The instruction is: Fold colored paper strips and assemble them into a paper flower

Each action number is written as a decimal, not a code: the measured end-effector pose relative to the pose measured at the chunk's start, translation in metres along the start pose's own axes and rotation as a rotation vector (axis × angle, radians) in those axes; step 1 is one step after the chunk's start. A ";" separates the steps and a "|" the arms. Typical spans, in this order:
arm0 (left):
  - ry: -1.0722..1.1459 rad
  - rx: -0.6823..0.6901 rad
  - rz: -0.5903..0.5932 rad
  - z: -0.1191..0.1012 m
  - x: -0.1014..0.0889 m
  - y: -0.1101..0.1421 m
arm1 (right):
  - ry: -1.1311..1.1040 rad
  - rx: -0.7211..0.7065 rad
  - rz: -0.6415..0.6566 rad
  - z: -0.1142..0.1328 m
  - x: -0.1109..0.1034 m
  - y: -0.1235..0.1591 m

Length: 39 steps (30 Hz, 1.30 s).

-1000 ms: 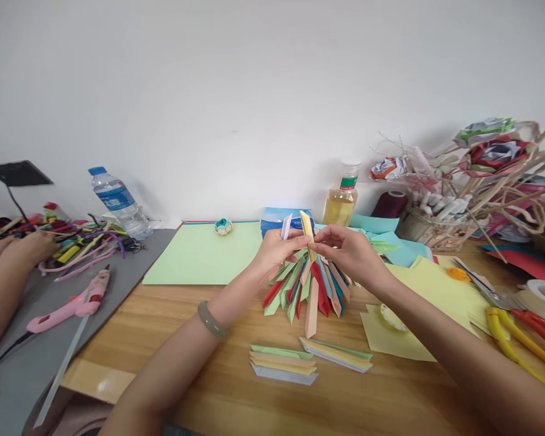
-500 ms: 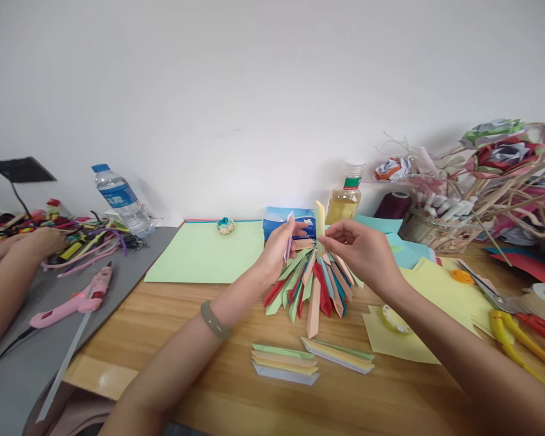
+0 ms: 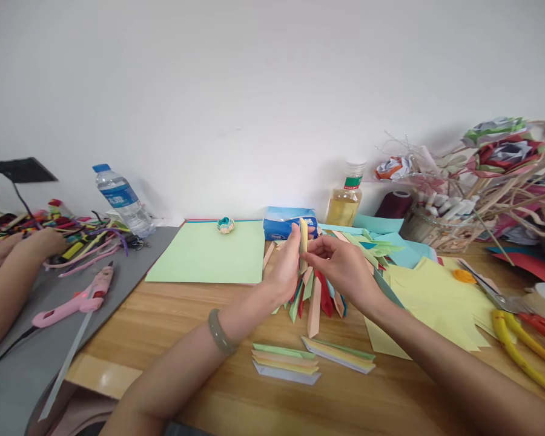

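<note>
My left hand (image 3: 289, 265) is closed on folded paper strips held upright, with a pale yellow strip (image 3: 304, 233) at the front. Against the same yellow strip, the fingers of my right hand (image 3: 338, 263) pinch from the right. Just beneath both hands lies a fanned pile of folded paper strips (image 3: 315, 303) in red, green, peach and blue, partly covered by them. Nearer me on the wooden table are two small stacks of folded strips, a left stack (image 3: 286, 363) and a right stack (image 3: 338, 354).
Behind the hands stand a blue tissue pack (image 3: 279, 229) and a bottle of yellow liquid (image 3: 344, 203). Green paper (image 3: 209, 254) carries a small paper flower (image 3: 226, 225). Scissors (image 3: 518, 339) lie right. A pink glue gun (image 3: 77, 303) rests left, near another person's hand (image 3: 43, 243).
My right hand has moved left with the yellow strip and brought it to the left hand. The left hand's fingers have closed in around the papers.
</note>
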<state>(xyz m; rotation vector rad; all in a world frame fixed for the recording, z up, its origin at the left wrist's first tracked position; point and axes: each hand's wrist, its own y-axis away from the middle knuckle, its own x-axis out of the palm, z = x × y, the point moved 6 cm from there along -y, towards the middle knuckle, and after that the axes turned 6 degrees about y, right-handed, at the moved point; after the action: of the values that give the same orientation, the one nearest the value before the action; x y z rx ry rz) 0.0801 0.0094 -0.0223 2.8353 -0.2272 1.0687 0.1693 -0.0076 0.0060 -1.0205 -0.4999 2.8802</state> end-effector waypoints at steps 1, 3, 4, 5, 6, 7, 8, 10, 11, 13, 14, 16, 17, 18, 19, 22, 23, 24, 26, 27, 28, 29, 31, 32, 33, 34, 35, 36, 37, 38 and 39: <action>0.019 0.010 0.017 0.000 0.002 0.001 | 0.009 0.000 -0.007 0.000 -0.001 0.000; 0.053 0.023 0.048 -0.002 0.005 0.001 | 0.032 -0.006 -0.018 0.001 -0.004 0.000; 0.068 0.031 0.057 -0.003 0.006 0.001 | 0.045 -0.013 -0.018 0.002 -0.005 0.000; 0.077 0.035 0.067 -0.003 0.006 0.001 | 0.058 -0.022 -0.016 0.003 -0.006 0.001; 0.081 0.036 0.081 -0.004 0.007 0.001 | 0.072 -0.032 -0.012 0.004 -0.007 0.001; 0.077 0.035 0.102 -0.005 0.008 0.002 | 0.088 -0.043 -0.009 0.004 -0.008 0.001; 0.064 0.032 0.127 -0.005 0.009 0.002 | 0.105 -0.056 -0.006 0.004 -0.009 0.001; 0.025 0.024 0.174 -0.005 0.012 0.004 | 0.143 -0.082 0.000 0.002 -0.012 0.002; 0.011 0.024 0.190 -0.005 0.014 0.006 | 0.163 -0.095 0.003 0.001 -0.014 0.004; -0.001 0.020 0.207 -0.005 0.016 0.009 | 0.200 -0.112 0.005 -0.002 -0.020 0.009; 0.001 0.014 0.209 -0.005 0.017 0.010 | 0.221 -0.123 0.001 -0.003 -0.024 0.012; 0.013 -0.017 0.197 -0.003 0.018 0.014 | 0.269 -0.195 -0.030 -0.001 -0.035 0.021; 0.022 -0.037 0.185 -0.001 0.019 0.017 | 0.293 -0.273 -0.055 0.002 -0.041 0.026; 0.034 -0.055 0.172 0.001 0.020 0.019 | 0.312 -0.365 -0.075 0.007 -0.046 0.033; 0.047 -0.075 0.167 0.003 0.022 0.023 | 0.328 -0.465 -0.083 0.012 -0.050 0.039; 0.082 -0.158 0.215 0.014 0.033 0.040 | 0.354 -0.682 0.009 0.020 -0.052 0.058; 0.090 -0.195 0.243 0.019 0.039 0.048 | 0.357 -0.712 0.055 0.020 -0.051 0.063; 0.111 -0.220 0.259 0.023 0.043 0.056 | 0.351 -0.722 0.091 0.020 -0.051 0.067; 0.151 -0.265 0.272 0.031 0.051 0.072 | 0.313 -0.691 0.133 0.016 -0.052 0.075; 0.162 -0.299 0.284 0.035 0.055 0.080 | 0.285 -0.660 0.142 0.013 -0.053 0.079; 0.174 -0.319 0.280 0.039 0.057 0.087 | 0.259 -0.630 0.149 0.011 -0.054 0.083; 0.179 -0.341 0.277 0.042 0.060 0.093 | 0.235 -0.601 0.156 0.008 -0.055 0.087; 0.189 -0.365 0.263 0.046 0.063 0.104 | 0.193 -0.562 0.169 0.005 -0.058 0.098; 0.187 -0.370 0.257 0.048 0.064 0.108 | 0.179 -0.552 0.179 0.005 -0.060 0.103; 0.182 -0.371 0.252 0.049 0.065 0.112 | 0.170 -0.544 0.191 0.005 -0.062 0.108; 0.175 -0.371 0.247 0.051 0.066 0.116 | 0.165 -0.534 0.197 0.005 -0.064 0.113; 0.168 -0.372 0.241 0.052 0.068 0.119 | 0.161 -0.528 0.192 0.005 -0.067 0.118; 0.160 -0.374 0.237 0.054 0.069 0.123 | 0.159 -0.527 0.175 0.007 -0.070 0.122; 0.152 -0.374 0.232 0.055 0.070 0.127 | 0.160 -0.532 0.151 0.008 -0.073 0.126; 0.146 -0.370 0.223 0.056 0.072 0.131 | 0.165 -0.548 0.119 0.010 -0.077 0.130; 0.140 -0.363 0.216 0.057 0.073 0.134 | 0.176 -0.574 0.087 0.012 -0.080 0.134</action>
<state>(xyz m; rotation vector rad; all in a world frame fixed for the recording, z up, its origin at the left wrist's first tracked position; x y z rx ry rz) 0.1478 -0.1382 -0.0106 2.4429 -0.6545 1.1254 0.2333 -0.1501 0.0208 -1.3685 -1.3432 2.7306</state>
